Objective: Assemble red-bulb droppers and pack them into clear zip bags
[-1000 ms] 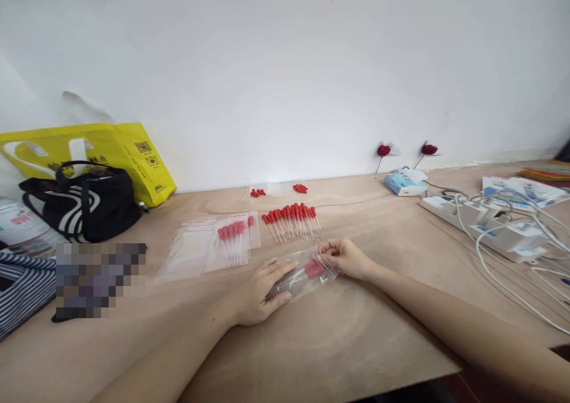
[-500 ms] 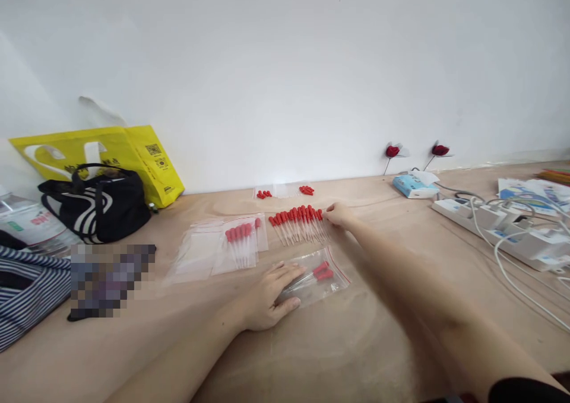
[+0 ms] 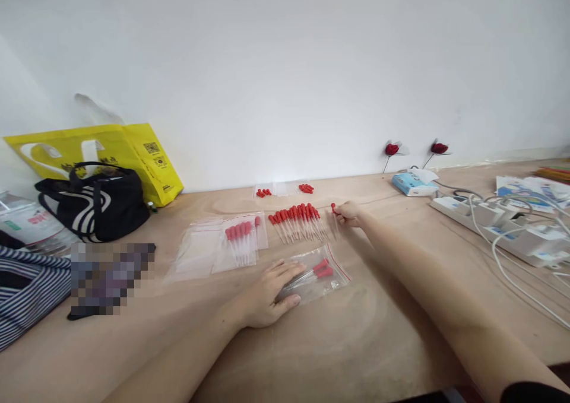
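Note:
My left hand [image 3: 272, 293] lies flat, fingers stretched out, on a clear zip bag [image 3: 307, 296]. Inside that bag are droppers with red bulbs [image 3: 324, 271], their tubes partly under my fingers. My right hand [image 3: 350, 214] pinches a single red-bulbed dropper [image 3: 333, 208] near its bulb, with the tube pointing down. Just left of it, a row of several droppers [image 3: 298, 213] lies side by side on the table. Further left, more droppers [image 3: 239, 232] show through stacked clear bags [image 3: 196, 251].
Small red bulbs [image 3: 306, 188] lie by the wall on clear plastic. On the right are a tissue pack [image 3: 412, 184], a power strip [image 3: 463, 214] and cables. A yellow bag [image 3: 162, 177] and a black bag [image 3: 120, 207] stand left on the wooden table [image 3: 312, 355].
My right hand has drawn one dropper off the right end of the row, moving slightly right. My left hand stays on the bag.

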The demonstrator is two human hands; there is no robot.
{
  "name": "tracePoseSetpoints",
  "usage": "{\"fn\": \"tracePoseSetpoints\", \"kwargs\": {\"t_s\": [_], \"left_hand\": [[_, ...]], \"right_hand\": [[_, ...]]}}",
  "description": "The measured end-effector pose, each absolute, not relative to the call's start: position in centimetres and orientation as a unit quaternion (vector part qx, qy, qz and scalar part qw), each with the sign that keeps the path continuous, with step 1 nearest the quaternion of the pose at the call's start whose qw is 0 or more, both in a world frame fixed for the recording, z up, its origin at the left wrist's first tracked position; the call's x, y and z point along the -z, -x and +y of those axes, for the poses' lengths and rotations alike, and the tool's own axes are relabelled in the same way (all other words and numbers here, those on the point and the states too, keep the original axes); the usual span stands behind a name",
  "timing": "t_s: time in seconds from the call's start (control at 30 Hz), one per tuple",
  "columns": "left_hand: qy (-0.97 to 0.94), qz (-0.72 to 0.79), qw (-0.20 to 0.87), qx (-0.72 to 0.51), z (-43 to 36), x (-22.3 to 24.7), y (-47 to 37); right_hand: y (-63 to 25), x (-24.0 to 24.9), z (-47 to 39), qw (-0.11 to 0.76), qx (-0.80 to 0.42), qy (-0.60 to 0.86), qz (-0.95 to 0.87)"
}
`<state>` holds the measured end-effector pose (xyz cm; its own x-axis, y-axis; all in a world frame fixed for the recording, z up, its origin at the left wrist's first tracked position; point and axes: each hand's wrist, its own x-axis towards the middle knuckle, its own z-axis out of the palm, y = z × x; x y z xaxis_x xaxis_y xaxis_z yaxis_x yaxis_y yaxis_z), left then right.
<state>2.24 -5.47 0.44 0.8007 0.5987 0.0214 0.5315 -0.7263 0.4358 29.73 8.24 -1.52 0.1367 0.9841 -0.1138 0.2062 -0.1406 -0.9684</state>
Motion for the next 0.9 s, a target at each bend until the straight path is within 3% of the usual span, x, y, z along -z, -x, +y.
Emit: {"fn": "tracePoseSetpoints", "kwargs": {"t_s": [0.23,0.57,0.7,0.9], "left_hand": [[-0.923,0.317,0.204,-0.081,-5.6,-0.6,-2.4],[-0.917,0.320,0.216,-0.103,-5.5,-0.3,-2.2],[-0.918,0.325,0.208,-0.091,-5.5,-0.3,-2.2],[-0.918,0.322,0.208,-0.096,-5.6,-0.4,-2.2]], "right_hand": [[-33.1,1.4,2.5,0.502,-0.553,0.519,-0.416],[-28.6,3.2,-3.0,0.642,-0.500,0.432,-0.389],[-26.8,3.2,-3.6,0.635,-0.497,0.439,-0.397],[-26.1,3.6,-4.2,0.532,-0.468,0.475,-0.521]]}}
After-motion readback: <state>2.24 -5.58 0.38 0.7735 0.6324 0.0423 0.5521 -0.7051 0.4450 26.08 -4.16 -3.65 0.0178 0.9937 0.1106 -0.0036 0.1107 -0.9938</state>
